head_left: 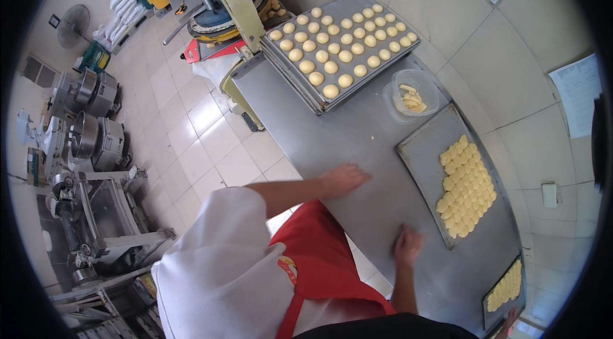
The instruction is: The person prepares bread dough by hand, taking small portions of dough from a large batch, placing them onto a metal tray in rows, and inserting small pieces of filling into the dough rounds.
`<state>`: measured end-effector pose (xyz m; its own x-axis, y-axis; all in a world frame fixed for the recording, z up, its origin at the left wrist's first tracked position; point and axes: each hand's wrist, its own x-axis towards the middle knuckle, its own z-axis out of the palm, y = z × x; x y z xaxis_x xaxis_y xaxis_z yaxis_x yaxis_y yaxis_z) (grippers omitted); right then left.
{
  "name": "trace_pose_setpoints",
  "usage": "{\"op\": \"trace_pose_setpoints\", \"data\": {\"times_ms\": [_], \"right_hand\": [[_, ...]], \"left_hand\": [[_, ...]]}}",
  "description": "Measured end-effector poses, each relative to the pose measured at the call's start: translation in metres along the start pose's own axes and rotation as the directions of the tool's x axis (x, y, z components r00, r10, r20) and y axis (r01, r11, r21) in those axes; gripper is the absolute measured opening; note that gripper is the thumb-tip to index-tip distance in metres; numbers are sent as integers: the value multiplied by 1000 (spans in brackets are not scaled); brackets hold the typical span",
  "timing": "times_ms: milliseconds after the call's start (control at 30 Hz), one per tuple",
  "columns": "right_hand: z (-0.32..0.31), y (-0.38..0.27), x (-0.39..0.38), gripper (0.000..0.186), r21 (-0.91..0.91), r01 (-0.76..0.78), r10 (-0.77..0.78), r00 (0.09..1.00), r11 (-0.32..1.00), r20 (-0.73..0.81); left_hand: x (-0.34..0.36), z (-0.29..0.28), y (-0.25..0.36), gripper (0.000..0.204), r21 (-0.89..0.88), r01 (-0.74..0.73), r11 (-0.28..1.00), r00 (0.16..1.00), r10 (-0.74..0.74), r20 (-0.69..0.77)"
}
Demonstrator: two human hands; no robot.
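My left hand [345,180] reaches over the bare steel table [332,141] with fingers stretched out, holding nothing I can see. Close to the table's front edge, my right hand [408,246] is slightly blurred; its fingers look loosely bent and apart, and no object shows in it. Beyond it lies a metal tray [424,141] with rows of pale yellow dough pieces [466,185] packed tightly together. A clear plastic tub [430,83] holding yellow strips [414,100] stands past my left hand. Neither hand touches the tray or tub.
Stacked trays [357,1] with round dough balls [345,56] sit at the table's far end, beside a dough-pressing machine [236,10]. At lower right, another person's hand [509,322] is at a smaller tray [493,323] of dough. Mixers [96,138] stand across the floor, left.
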<state>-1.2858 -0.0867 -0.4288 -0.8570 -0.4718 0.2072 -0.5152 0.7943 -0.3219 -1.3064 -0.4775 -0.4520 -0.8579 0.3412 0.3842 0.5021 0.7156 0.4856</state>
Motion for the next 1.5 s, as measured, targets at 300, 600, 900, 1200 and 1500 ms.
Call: {"op": "trace_pose_setpoints", "data": {"times_ms": [300,600,900,1200,1500], "right_hand": [[-1,-35,70,27,-89,93,-89,995,992,39],[22,-82,66,26,-16,183,-183,983,983,-22],[20,-84,19,26,166,55,-36,993,985,-112],[14,-42,52,27,15,-16,17,999,1000,-41],[-77,-120,157,29,294,-445,321,865,846,385]], "left_hand": [[68,12,-5,19,-2,-105,995,976,103,191],[70,21,34,22,92,-231,969,937,196,289],[33,13,39,10,-108,-166,980,986,162,-49],[63,-8,8,18,33,-46,998,977,38,212],[47,-151,1,43,-273,375,886,907,-290,305]]}}
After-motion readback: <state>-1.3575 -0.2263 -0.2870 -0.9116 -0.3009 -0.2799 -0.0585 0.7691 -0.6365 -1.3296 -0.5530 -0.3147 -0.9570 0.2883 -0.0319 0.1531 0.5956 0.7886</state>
